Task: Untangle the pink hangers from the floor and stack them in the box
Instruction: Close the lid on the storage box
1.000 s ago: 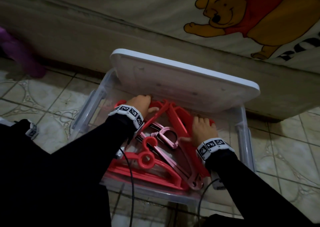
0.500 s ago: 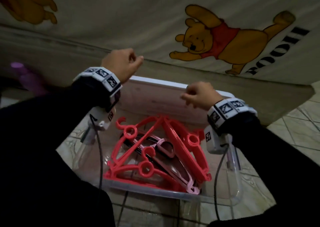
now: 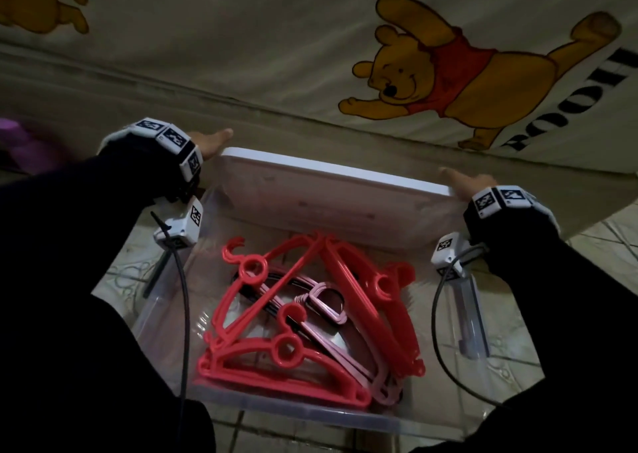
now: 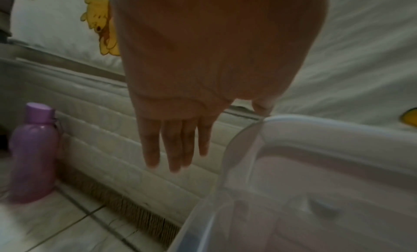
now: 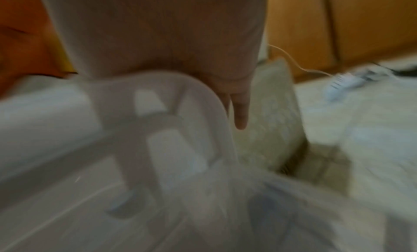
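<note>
Several red-pink hangers (image 3: pixel 297 318) and a few pale pink hangers (image 3: pixel 326 300) lie piled inside the clear plastic box (image 3: pixel 303 418) on the floor. The box's white lid (image 3: pixel 328 190) stands tilted at the box's far side, leaning on the mattress. My left hand (image 3: pixel 210 142) is at the lid's upper left corner with straight fingers (image 4: pixel 171 148) beside the lid (image 4: pixel 338 131). At the lid's upper right corner, my right hand (image 3: pixel 462 180) has a straight finger (image 5: pixel 240 113) next to the blurred lid (image 5: pixel 158 102). Neither hand holds a hanger.
A mattress with a bear-print sheet (image 3: pixel 431 73) runs close behind the box. A purple bottle (image 4: pixel 31 152) stands on the tiled floor (image 3: pixel 607 242) to the left. A clear latch handle (image 3: pixel 471 314) hangs on the box's right side. White cabled items (image 5: pixel 343 81) lie far right.
Both hands came up out of the box, off the hangers. Half a second ago they were loosely curled above the lid; now they are spread to its two top corners with fingers straight.
</note>
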A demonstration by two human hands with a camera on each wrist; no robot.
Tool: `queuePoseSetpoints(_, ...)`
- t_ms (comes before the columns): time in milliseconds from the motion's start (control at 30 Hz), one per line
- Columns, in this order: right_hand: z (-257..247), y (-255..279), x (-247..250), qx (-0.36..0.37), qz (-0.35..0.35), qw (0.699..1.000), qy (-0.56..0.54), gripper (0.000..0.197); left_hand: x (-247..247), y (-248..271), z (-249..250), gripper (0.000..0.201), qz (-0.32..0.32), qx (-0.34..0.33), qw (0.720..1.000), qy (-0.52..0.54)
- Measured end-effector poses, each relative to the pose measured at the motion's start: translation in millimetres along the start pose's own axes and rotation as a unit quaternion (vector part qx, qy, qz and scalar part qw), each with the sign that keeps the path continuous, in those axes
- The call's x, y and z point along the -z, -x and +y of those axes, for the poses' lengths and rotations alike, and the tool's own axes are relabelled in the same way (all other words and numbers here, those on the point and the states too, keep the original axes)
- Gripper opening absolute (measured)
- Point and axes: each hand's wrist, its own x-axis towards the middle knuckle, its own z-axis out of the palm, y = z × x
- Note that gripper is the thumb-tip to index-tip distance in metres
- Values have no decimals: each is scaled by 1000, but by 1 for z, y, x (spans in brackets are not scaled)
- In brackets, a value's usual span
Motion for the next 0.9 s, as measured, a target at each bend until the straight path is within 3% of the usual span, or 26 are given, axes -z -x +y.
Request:
queuePoseSetpoints(100,11,-25,-5,-8,-49,999,-12,78,-8,4,6,60,-73,47,991,100)
queuePoseSetpoints(233,17,-43,-7,-29,-59,997,-34,69,-11,3,10,37,-147,52,980,124)
queuePoseSetpoints(367,8,-27,-6,-54,-108,992,-44,47,-8,7,-2,40,-109,20,980,164)
queuePoseSetpoints(533,-9,10,24,-50,-72,994,-67,50,23,19,7,45,-104,33,981,158)
queuePoseSetpoints(667,-17,45,50,-8,-18,995,-98,51,43,47,9,50,-111,40,982,146)
queuePoseSetpoints(767,-5,73,66,28,-5,995,-99,49,52,69,3,44,-98,16,984,144)
queuePoseSetpoints(900,12,114,75,69,-25,989,-129,24,57,99,-16,32,-93,-29,991,94)
